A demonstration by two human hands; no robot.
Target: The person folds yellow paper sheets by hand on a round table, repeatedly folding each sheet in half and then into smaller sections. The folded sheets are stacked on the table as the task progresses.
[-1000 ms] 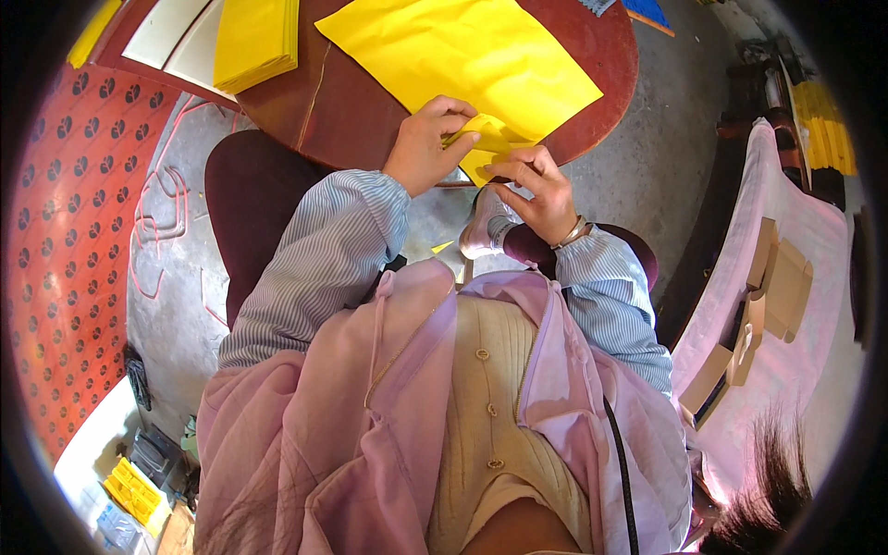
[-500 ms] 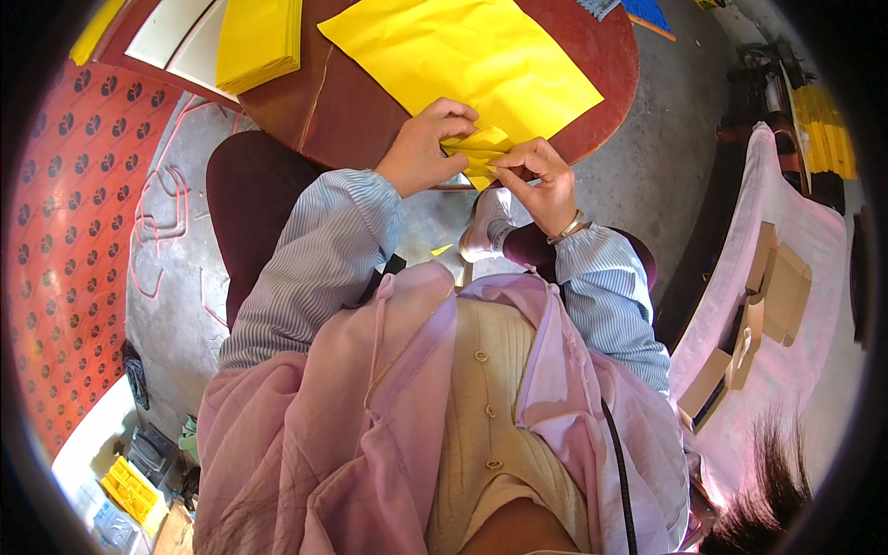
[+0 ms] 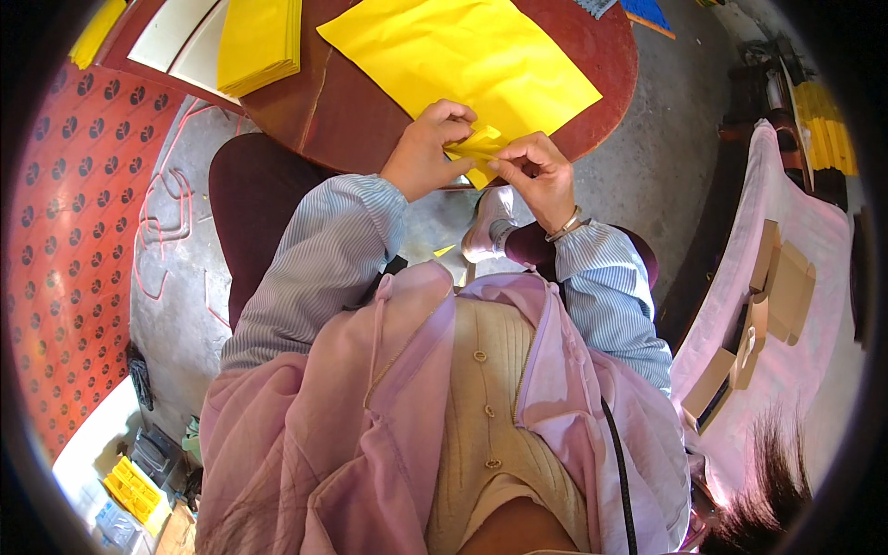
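My left hand (image 3: pixel 426 151) and my right hand (image 3: pixel 537 171) pinch a small folded piece of yellow paper (image 3: pixel 478 147) between their fingertips, at the near edge of a round dark red table (image 3: pixel 351 111). Just beyond the hands a large yellow sheet (image 3: pixel 453 51) lies flat on the table. Both forearms wear blue striped sleeves, and the right wrist carries a thin bracelet.
A stack of yellow sheets (image 3: pixel 259 42) sits on the table's left side beside a white board (image 3: pixel 180 42). A red patterned mat (image 3: pixel 65 222) covers the floor at left. Pink cloth with brown cardboard boxes (image 3: pixel 772 296) lies at right. A white shoe (image 3: pixel 486 227) shows below the table edge.
Both hands rose from below the table edge and came together at it. The small yellow piece is folded tighter between the fingertips.
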